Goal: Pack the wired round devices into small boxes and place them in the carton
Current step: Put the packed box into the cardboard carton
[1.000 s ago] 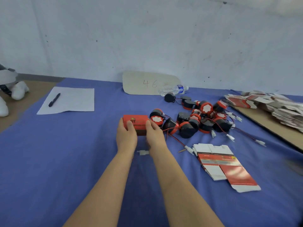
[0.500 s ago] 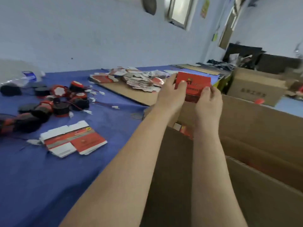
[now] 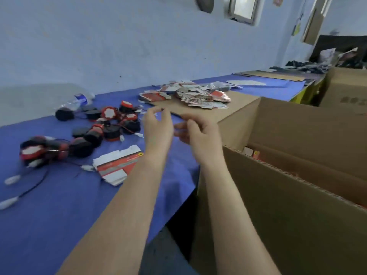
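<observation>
head view. left hand [image 3: 157,128] and right hand [image 3: 199,133] are raised side by side over the right edge of the blue-covered table [image 3: 59,215], close together but not touching; the fingers of both are loosely curled and hold nothing. an open cardboard carton [image 3: 278,195] stands against that edge, just right of the right hand. small red boxes [image 3: 255,153] show as a sliver inside it. wired round devices [image 3: 107,128], black and red with white faces, are heaped toward the table's back left, with white connectors [image 3: 12,179] trailing to the left edge. a flattened small box [image 3: 117,165] lies between the heap and the left forearm; its yellow emblem and print are too blurred to read. a stack of box blanks [image 3: 200,96] rests on a cardboard sheet near the back edge. plastic bottle [image 3: 76,101], blue label, lettering unreadable. second carton [image 3: 345,90] at far right, dark print illegible.
</observation>
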`<move>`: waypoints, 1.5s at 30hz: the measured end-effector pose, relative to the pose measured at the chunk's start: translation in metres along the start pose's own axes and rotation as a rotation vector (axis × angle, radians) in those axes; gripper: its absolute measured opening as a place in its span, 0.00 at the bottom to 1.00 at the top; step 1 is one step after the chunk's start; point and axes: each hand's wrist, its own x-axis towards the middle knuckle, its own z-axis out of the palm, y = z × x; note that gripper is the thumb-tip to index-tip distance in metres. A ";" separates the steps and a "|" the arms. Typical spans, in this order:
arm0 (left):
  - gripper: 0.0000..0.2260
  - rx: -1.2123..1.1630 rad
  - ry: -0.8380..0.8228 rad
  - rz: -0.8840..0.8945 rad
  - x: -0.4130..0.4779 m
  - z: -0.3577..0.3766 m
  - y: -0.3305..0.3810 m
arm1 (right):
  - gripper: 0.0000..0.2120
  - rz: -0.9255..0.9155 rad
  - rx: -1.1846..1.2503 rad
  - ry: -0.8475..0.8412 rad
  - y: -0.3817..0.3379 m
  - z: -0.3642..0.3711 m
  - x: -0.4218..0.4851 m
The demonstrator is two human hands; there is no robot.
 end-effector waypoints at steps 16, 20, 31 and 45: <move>0.20 -0.059 0.287 -0.511 0.049 -0.137 -0.093 | 0.16 0.295 -0.880 -0.354 0.082 0.140 0.009; 0.20 -0.141 0.309 -0.539 0.053 -0.138 -0.089 | 0.21 0.255 -0.835 -0.251 0.080 0.143 0.008; 0.09 -0.062 0.263 -0.395 0.057 -0.152 -0.073 | 0.19 0.242 -0.829 -0.251 0.067 0.155 0.028; 0.16 -0.072 0.256 -0.231 0.069 -0.166 -0.053 | 0.10 -0.149 -0.076 -0.149 0.029 0.156 0.021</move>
